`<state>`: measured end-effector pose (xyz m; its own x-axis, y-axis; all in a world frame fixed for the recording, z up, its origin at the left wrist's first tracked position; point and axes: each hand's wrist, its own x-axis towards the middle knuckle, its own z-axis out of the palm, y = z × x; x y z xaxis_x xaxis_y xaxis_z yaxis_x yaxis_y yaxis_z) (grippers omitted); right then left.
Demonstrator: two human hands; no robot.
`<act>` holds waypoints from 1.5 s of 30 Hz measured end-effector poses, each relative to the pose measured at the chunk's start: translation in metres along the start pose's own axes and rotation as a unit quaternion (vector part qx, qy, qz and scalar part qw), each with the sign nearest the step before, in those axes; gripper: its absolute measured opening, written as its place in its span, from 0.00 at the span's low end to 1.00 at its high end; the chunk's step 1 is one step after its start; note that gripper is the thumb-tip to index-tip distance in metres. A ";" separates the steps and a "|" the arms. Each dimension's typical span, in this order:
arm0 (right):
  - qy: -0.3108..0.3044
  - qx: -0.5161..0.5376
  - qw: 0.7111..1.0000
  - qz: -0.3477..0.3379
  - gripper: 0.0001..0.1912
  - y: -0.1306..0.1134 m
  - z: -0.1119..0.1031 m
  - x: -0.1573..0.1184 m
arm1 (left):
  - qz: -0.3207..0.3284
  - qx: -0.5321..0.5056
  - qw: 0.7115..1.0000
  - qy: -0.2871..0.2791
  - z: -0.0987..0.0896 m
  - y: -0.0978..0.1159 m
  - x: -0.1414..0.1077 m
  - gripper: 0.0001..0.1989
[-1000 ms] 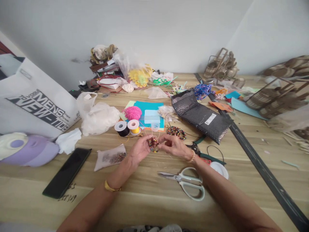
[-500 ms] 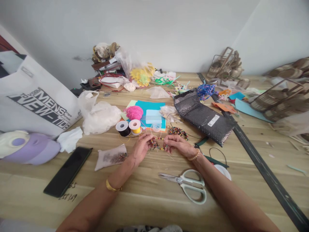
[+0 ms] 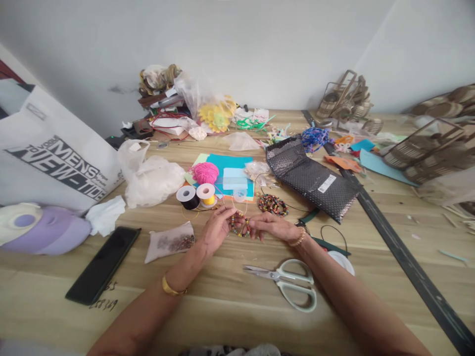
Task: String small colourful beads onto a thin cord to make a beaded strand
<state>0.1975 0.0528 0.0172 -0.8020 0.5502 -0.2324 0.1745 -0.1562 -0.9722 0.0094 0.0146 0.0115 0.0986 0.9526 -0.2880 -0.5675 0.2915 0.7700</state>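
Between my hands hangs a loop of small multicoloured beads [image 3: 240, 232], like a beaded bracelet, just above the table. My left hand [image 3: 219, 226] is closed on its left side, thumb and fingers pinched together. My right hand [image 3: 270, 226] pinches the loop's right edge, its other fingers curled below. Behind my right hand lies a coil of similar beads [image 3: 273, 204]. Scissors [image 3: 285, 282] with pale handles rest on the table in front of my right hand. A small bag of beads [image 3: 171, 241] lies left of my left hand.
Black thread spool [image 3: 187, 198], yellow thread spool [image 3: 206, 195] and pink yarn [image 3: 205, 172] stand beyond my left hand. A black bubble mailer [image 3: 315, 175] lies at the right. A phone [image 3: 103, 264] and white plastic bag [image 3: 152, 180] are left; a white lid [image 3: 342, 262] is right.
My right hand has moved slightly left, closer to my left hand. The bead loop has drawn into a narrower, rounder shape. The view has shifted a little.
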 end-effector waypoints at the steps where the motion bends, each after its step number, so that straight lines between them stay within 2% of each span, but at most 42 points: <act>1: -0.001 0.001 1.000 -0.004 0.28 0.000 0.000 0.000 | -0.005 -0.006 1.000 -0.002 0.000 -0.001 0.000 0.08; 6: -0.015 0.015 1.000 -0.003 0.26 -0.002 0.001 0.000 | -0.022 -0.023 0.999 0.001 0.002 -0.003 -0.001 0.08; 12: -0.025 0.005 1.000 0.016 0.30 0.000 0.000 -0.001 | -0.024 -0.005 1.000 -0.005 0.004 -0.001 -0.002 0.08; 15: 0.035 -0.052 0.998 0.002 0.28 0.001 -0.002 -0.002 | -0.026 0.017 0.999 -0.019 0.005 0.001 -0.004 0.09; 19: 0.176 -0.125 0.975 -0.055 0.21 -0.002 -0.003 -0.003 | -0.024 0.051 0.998 -0.039 0.004 0.001 -0.007 0.11; 21: 0.197 -0.113 0.971 -0.068 0.19 -0.005 -0.001 -0.003 | -0.025 0.073 0.996 -0.049 0.004 -0.001 -0.008 0.11; 26: 0.124 -0.068 0.989 -0.053 0.18 -0.007 0.009 -0.004 | 0.010 0.161 0.985 -0.065 0.004 -0.003 -0.011 0.09; 29: 0.106 -0.077 0.991 -0.039 0.15 -0.007 0.012 -0.004 | 0.037 0.218 0.973 -0.070 0.006 -0.001 -0.013 0.08; 32: 0.090 -0.082 0.991 -0.054 0.15 -0.008 0.012 -0.004 | 0.052 0.246 0.965 -0.073 0.007 0.000 -0.014 0.07; 38: 0.131 -0.116 0.983 -0.055 0.18 -0.008 0.008 -0.003 | 0.052 0.240 0.967 -0.068 0.010 0.002 -0.015 0.08; 45: 0.146 -0.125 0.980 -0.057 0.18 -0.009 0.009 -0.003 | 0.055 0.257 0.963 -0.063 0.010 0.004 -0.015 0.07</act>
<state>0.1932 0.0450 0.0267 -0.6335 0.7690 -0.0853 0.2565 0.1048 -0.9608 0.0141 0.0022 0.0248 0.1774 0.9738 -0.1423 -0.1042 0.1623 0.9812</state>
